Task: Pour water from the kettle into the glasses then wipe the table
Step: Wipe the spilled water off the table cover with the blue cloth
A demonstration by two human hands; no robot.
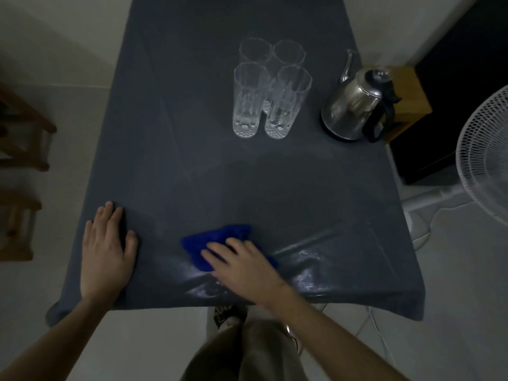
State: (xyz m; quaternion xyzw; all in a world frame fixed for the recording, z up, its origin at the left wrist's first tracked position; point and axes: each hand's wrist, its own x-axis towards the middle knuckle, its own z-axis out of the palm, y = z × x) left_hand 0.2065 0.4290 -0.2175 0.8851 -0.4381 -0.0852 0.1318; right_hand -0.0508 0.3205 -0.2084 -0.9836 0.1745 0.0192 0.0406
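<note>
A table under a dark grey cloth [192, 149] fills the view. Several tall clear glasses [270, 89] stand grouped at the far middle. To their right a steel kettle [354, 105] with a black handle stands upright near the table's right edge. My right hand [242, 268] presses flat on a crumpled blue cloth [214, 242] near the front edge. A wet shiny patch [316, 259] lies right of it. My left hand [108, 253] rests palm down on the tablecloth at the front left, holding nothing.
A white fan [486, 158] stands right of the table, with white cables on the floor. A wooden box [412, 94] sits behind the kettle beside a black cabinet [461, 78]. Wooden furniture [22, 149] is at the left. My legs are below the front edge.
</note>
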